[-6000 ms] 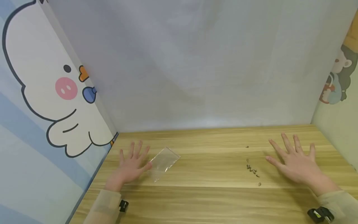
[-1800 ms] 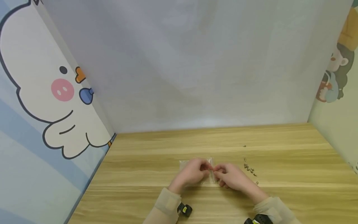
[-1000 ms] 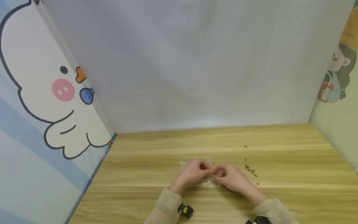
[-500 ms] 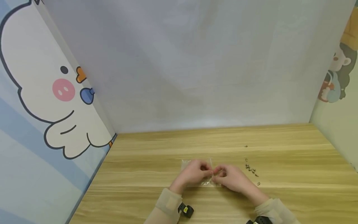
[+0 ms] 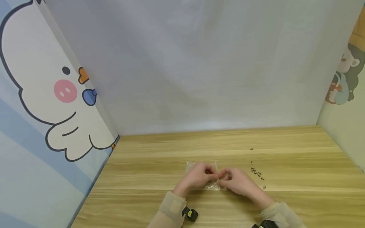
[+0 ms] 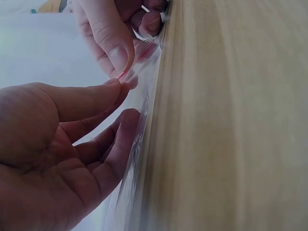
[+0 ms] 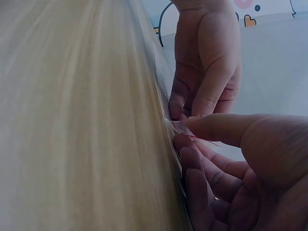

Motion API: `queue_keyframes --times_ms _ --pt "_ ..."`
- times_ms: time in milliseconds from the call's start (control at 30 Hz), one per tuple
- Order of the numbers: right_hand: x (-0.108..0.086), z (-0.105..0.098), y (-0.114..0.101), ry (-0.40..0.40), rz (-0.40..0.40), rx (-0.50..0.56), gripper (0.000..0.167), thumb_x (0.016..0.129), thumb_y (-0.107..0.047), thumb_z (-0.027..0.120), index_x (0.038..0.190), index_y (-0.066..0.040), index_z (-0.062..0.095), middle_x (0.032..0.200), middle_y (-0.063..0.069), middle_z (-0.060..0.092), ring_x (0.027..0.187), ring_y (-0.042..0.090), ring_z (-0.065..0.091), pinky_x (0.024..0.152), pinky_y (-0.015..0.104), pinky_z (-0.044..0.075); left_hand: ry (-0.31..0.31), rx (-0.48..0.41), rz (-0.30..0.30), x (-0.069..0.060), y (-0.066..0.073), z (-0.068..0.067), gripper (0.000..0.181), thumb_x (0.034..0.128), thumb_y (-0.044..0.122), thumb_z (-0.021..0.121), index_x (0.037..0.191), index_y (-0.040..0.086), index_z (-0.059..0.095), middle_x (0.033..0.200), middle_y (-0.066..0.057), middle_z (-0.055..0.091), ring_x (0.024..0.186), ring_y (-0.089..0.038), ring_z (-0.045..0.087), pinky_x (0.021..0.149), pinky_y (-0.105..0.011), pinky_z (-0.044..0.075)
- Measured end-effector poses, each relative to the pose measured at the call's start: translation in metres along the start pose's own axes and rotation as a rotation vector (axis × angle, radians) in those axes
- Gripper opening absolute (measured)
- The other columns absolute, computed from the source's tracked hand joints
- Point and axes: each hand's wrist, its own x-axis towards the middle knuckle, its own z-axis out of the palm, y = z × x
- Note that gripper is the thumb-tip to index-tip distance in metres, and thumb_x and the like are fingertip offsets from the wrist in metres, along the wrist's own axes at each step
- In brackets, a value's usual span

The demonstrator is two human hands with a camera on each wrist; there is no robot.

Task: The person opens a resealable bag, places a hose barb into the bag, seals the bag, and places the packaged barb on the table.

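Pinching clear plastic bag (image 5: pixel 212 187) with the fingers (image 6: pixel 86 98) of left hand (image 5: pixel 198 175) and right hand (image 5: pixel 237 181), close together, over wooden surface (image 5: pixel 159 148), near small scattered metal pieces (image 5: pixel 255 173).

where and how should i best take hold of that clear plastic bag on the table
Probably pinch its red-lined edge between thumb and fingertip, coming from the right. The clear plastic bag is thin and lies mostly flat on the table, but that edge stands raised where the left hand and right hand meet, and the left hand covers its middle.
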Motion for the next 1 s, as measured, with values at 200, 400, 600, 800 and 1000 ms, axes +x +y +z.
queue_keyframes --times_ms 200,400,600,800,1000 --pt "-0.0002 0.0011 0.0003 0.013 0.02 -0.018 0.018 0.092 -0.017 0.081 0.106 -0.007 0.074 0.079 -0.001 0.07 0.064 0.017 0.061 0.055 0.027 0.047 -0.008 -0.006 0.003 0.0002 -0.0004 -0.0011 0.012 0.099 0.013 0.077 0.087 0.013 0.075 0.082 0.004 0.069 0.075 -0.007 0.059 0.073 -0.025 0.05" --pt "-0.0001 0.0014 -0.0013 0.024 0.015 -0.035 0.012 0.092 -0.012 0.078 0.102 -0.007 0.074 0.078 -0.001 0.069 0.065 0.017 0.061 0.055 0.027 0.047 -0.012 0.027 0.01 0.0005 -0.0004 -0.0019 0.013 0.0999 0.017 0.076 0.087 0.014 0.075 0.083 0.007 0.068 0.075 -0.006 0.059 0.073 -0.025 0.05" --pt "-0.0004 0.0022 -0.0018 0.04 0.017 -0.04 0.006 0.095 -0.011 0.076 0.099 -0.007 0.074 0.078 -0.001 0.069 0.066 0.017 0.063 0.056 0.028 0.048 -0.013 0.027 0.018 0.0006 0.0028 -0.0007 0.013 0.0996 0.016 0.076 0.087 0.013 0.074 0.081 0.008 0.067 0.073 -0.006 0.058 0.07 -0.024 0.05" --pt "-0.0014 0.0019 -0.0039 0.035 0.022 -0.023 0.005 0.097 -0.01 0.074 0.099 -0.006 0.074 0.077 -0.001 0.07 0.066 0.017 0.064 0.056 0.027 0.049 -0.022 -0.06 -0.012 0.0005 0.0024 -0.001 0.012 0.0968 0.01 0.079 0.086 0.01 0.074 0.079 0.003 0.069 0.067 -0.009 0.06 0.062 -0.022 0.049" --pt "-0.001 0.0018 -0.0032 0.034 0.004 -0.03 0.007 0.098 -0.013 0.075 0.1 -0.006 0.075 0.077 -0.001 0.071 0.065 0.017 0.064 0.056 0.027 0.048 -0.03 -0.118 -0.072 -0.003 0.0032 -0.0022 0.014 0.0988 0.017 0.079 0.089 0.009 0.073 0.08 -0.002 0.07 0.064 -0.014 0.065 0.059 -0.026 0.053"
